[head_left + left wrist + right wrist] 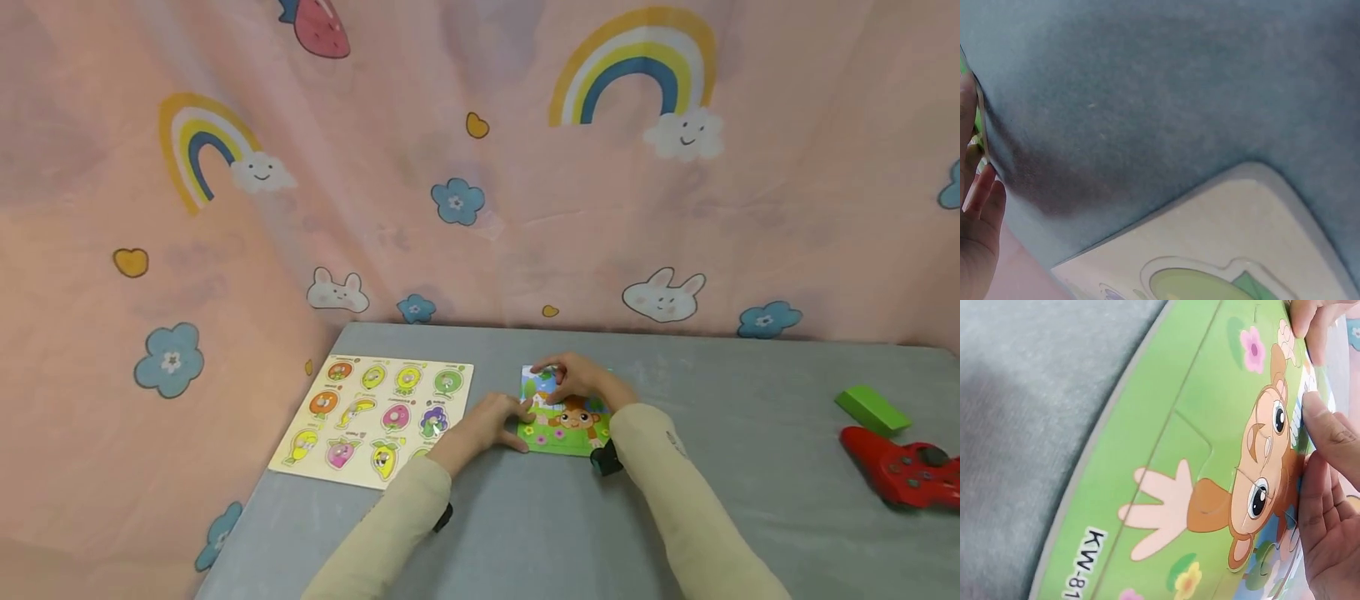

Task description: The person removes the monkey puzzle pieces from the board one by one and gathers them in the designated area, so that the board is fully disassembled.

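Note:
A jigsaw puzzle (pixel 558 440) with a cartoon monkey on green grass lies on the table before me. My left hand (pixel 491 419) is at its left side, index finger and thumb touching the edge; fingers (pixel 985 194) show beside that edge in the left wrist view. Over the puzzle's upper left part, my right hand (pixel 581 377) arches with bent fingers, thumb and fingertips against the surface. In the right wrist view the monkey picture (pixel 1266 462) fills the middle, with my right thumb (pixel 1332 434) on it. Whether a piece is pinched there is hidden.
A wooden fruit board (pixel 352 429) lies left of the puzzle, near my left forearm. Far right on the grey table (pixel 720 467) are a green block (pixel 873 408) and a red game controller (pixel 911 471). A pink printed curtain (pixel 510 250) hangs behind.

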